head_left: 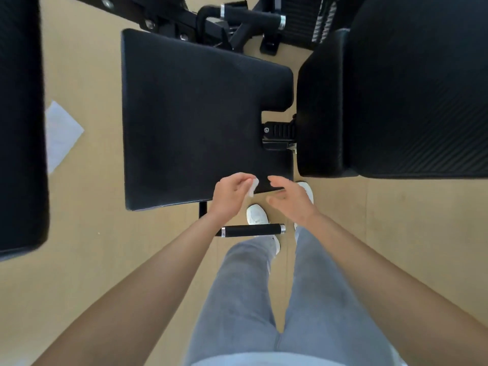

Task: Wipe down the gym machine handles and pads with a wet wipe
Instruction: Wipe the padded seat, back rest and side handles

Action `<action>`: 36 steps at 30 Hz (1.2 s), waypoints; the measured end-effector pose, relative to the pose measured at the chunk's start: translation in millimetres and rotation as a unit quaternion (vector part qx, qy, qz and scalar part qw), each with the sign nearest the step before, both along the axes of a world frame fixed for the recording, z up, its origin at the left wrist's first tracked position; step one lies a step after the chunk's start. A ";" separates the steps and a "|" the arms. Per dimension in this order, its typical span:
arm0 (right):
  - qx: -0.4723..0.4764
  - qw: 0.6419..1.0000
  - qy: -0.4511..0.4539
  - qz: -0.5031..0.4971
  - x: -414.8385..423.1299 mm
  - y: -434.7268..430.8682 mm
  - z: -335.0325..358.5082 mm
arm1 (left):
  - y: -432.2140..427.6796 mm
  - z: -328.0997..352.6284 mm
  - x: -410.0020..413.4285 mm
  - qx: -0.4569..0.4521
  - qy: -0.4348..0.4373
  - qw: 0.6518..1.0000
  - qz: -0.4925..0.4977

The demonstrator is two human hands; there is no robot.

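- Head view: left hand [232, 192] is curled, pinching a crumpled white wet wipe [253, 187] over the near edge of the seat pad [200, 120].
- Right hand [290, 200] is just beside it, fingers loose and spread, holding nothing.
- Pads: 3 black, namely seat pad, back pad [409, 88] at right and side pad [21, 122] at left.
- Handles: 2 silver-ringed grips, near handle [253, 230] and far handle [253, 17].
- 1 white sheet [62, 133] on the floor, left of the seat pad.

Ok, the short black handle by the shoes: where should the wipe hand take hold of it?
Probably around the middle of the handle, between its chrome end rings, from above with the left hand and wipe: the bar lies level, its top exposed.
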State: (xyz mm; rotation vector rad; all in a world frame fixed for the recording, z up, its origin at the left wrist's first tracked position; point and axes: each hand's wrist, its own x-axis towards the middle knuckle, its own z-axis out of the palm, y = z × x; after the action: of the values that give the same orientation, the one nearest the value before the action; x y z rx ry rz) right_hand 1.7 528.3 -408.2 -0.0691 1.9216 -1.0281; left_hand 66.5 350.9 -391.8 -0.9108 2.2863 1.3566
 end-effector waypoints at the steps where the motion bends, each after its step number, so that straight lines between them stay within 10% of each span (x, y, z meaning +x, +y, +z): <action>1: -0.033 0.999 -0.014 -0.040 0.3 -1.3 14.0 | 1.9 16.8 -6.2 0.045 0.009 0.998 0.049; 14: -0.103 0.983 0.103 -0.109 18.3 17.3 170.9 | 39.6 186.3 8.2 0.272 -0.010 0.948 0.163; 19: -0.119 0.984 0.105 -0.076 30.5 40.0 206.8 | 51.3 217.7 40.4 0.192 0.082 0.974 0.088; 36: -0.155 0.972 -0.055 0.166 62.7 -14.2 273.8 | 62.4 267.7 156.4 0.123 0.164 0.903 0.377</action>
State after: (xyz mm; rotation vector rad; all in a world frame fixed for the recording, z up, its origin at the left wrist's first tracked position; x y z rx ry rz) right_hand 64.5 514.0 -134.4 -0.4850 1.5688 -1.0665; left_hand 222.9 413.2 -124.1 -1.6820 1.9560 2.1949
